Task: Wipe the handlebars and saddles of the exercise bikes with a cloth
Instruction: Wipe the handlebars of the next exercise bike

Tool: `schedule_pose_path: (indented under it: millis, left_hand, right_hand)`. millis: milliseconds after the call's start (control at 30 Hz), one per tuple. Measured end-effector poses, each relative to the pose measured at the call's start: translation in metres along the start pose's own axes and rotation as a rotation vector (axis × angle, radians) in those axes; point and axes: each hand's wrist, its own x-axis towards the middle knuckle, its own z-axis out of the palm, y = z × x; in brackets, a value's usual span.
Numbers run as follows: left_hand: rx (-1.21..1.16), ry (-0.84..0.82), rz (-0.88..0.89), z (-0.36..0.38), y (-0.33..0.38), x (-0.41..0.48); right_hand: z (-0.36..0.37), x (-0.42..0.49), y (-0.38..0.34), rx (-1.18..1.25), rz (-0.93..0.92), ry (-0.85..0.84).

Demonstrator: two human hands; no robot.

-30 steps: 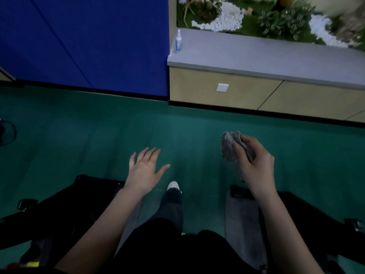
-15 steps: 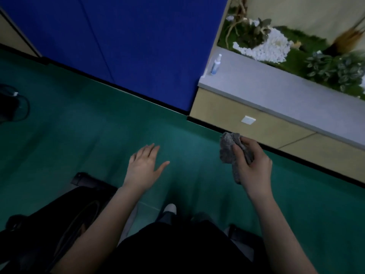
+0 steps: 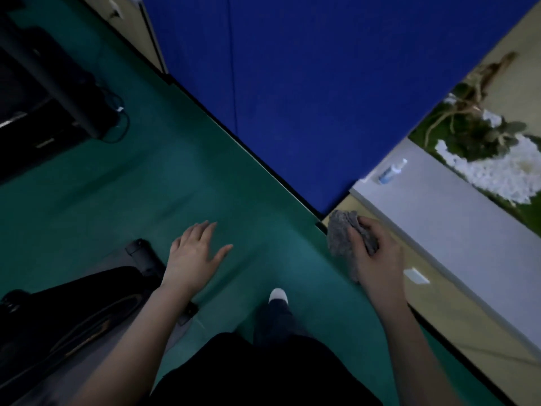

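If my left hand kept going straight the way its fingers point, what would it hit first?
Nothing close. The left hand is open above the green floor; straight on, the blue wall panel looks like the first thing met, though depth is unclear.

A machine (image 3: 44,83) stood at upper left of the frame, a wall panel (image 3: 292,98) filled the upper centre, a ledge (image 3: 453,230) ran down the right side with a bottle (image 3: 390,171) on its corner beside the panel and plants (image 3: 480,136) behind, and the cloth (image 3: 339,238) sat in the right hand (image 3: 377,256) below that corner.
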Motion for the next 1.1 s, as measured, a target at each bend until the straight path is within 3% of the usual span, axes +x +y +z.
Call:
schedule_pose_path:
  millis: [267, 400, 667, 1100]
  left_hand:
    - [0.006, 0.061, -0.108, -0.016, 0.051, 0.062]
    - [-0.011, 0.065, -0.199, -0.024, 0.049, 0.084]
    - [-0.079, 0.099, -0.344, -0.046, 0.001, 0.155]
    - [-0.146, 0.156, -0.530, -0.119, -0.109, 0.269]
  right_hand:
    - [0.007, 0.124, 0.017, 0.077, -0.025, -0.124]
    - [0.036, 0.167, 0.002, 0.089, -0.077, -0.264]
    - [0.138, 0.247, -0.053, 0.093, -0.259, -0.435]
    - [0.273, 0.364, -0.141, 0.048, -0.283, -0.532]
